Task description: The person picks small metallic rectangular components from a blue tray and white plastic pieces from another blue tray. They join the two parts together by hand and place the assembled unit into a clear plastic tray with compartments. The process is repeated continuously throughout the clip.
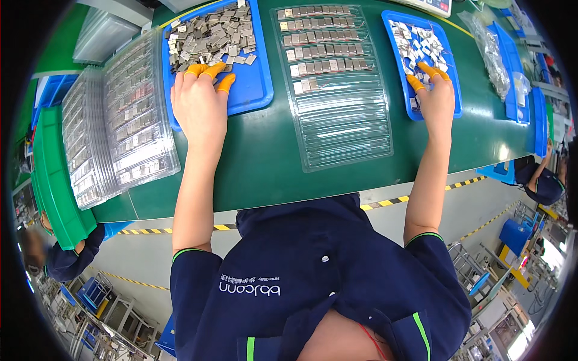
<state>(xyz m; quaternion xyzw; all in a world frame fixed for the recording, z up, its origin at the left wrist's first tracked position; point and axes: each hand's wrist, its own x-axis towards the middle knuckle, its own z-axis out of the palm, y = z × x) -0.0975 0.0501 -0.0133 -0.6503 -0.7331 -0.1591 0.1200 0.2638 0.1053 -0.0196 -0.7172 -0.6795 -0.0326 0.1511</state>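
Note:
My left hand, with yellow finger cots on its fingertips, reaches into a blue tray at the left. Its fingers touch the near edge of a heap of small flat metal pieces, with thumb and forefinger apart. At the right, my right hand, also in yellow cots, dips into a smaller blue tray of small white pieces with thin wires. A gap shows between its thumb and forefinger. Between the hands lies a clear ribbed plastic tray; rows of metal pieces fill its far part.
Stacked clear trays with metal pieces lean at the left beside a green bin. A scale stands at the far right. Plastic bags and blue bins line the right side. Other people work at both sides.

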